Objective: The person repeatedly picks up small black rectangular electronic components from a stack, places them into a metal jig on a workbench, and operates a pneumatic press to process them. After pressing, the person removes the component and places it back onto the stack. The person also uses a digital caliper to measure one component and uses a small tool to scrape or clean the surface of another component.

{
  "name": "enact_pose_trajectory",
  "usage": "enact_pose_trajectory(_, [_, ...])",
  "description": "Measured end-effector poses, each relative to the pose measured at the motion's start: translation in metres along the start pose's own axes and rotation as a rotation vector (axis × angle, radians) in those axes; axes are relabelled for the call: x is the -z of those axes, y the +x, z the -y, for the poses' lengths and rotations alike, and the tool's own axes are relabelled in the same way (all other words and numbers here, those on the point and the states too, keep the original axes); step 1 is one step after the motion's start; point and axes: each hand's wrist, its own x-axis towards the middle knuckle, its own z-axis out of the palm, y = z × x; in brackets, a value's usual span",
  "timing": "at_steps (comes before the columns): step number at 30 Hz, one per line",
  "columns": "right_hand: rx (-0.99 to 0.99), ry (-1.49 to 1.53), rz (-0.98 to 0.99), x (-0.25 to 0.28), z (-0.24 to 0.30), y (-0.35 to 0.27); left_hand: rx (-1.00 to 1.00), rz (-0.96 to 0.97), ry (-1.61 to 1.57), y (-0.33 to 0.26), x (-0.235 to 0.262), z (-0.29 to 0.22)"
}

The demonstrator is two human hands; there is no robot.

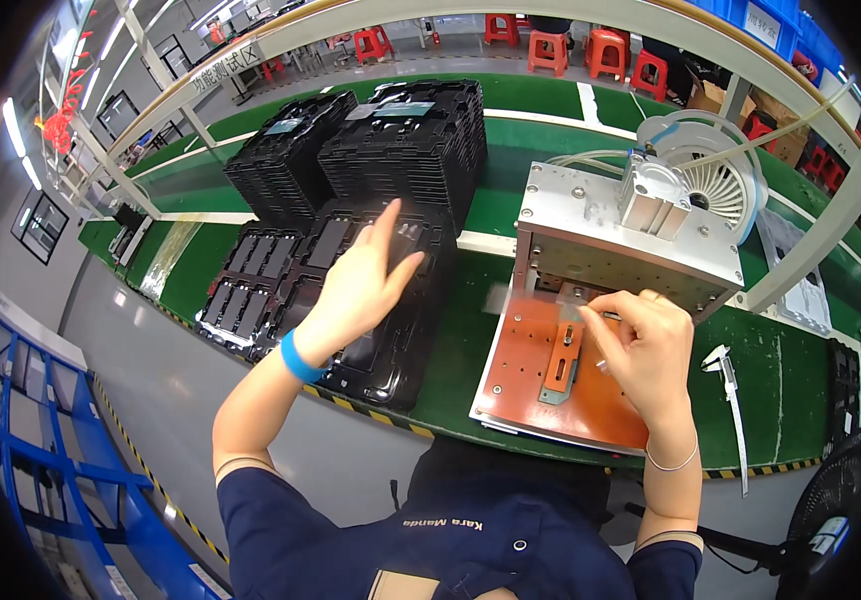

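My left hand (365, 282), with a blue wristband (300, 357), is stretched over the black plastic tray (390, 365) with fingers apart. Flat dark rectangular pieces (330, 242) lie in the tray's pockets beside it. My right hand (645, 345) is closed in a pinch in front of the metal press (630, 235). A small translucent patch shows by its fingertips, too faint to name. Below and left of that hand, an orange slotted block (560, 362) is mounted on the press's orange base plate (510, 375).
Tall stacks of black trays (405, 150) stand behind the left hand. A second tray of dark pieces (240, 305) lies at left. A caliper (730, 400) rests right of the press. Behind the press is a white reel (715, 165). A black fan (835, 490) stands lower right.
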Motion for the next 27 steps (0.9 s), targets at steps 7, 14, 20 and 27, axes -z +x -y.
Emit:
enact_pose_trajectory(7, [-0.430, 0.366, 0.319, 0.019, -0.011, -0.003, 0.132, 0.163, 0.317, 0.021, -0.045, -0.010])
enact_pose_trajectory(14, [-0.528, 0.529, 0.335, 0.013, -0.030, -0.015, 0.106, 0.127, 0.457, 0.016, -0.051, -0.014])
enact_pose_trajectory(20, [-0.488, 0.563, 0.324, 0.012, -0.028, -0.015, -0.111, -0.071, 0.069, 0.024, 0.010, -0.065])
enact_pose_trajectory(27, [-0.147, 0.393, 0.305, 0.026, 0.018, -0.023, 0.191, 0.450, -1.206, -0.040, 0.002, -0.108])
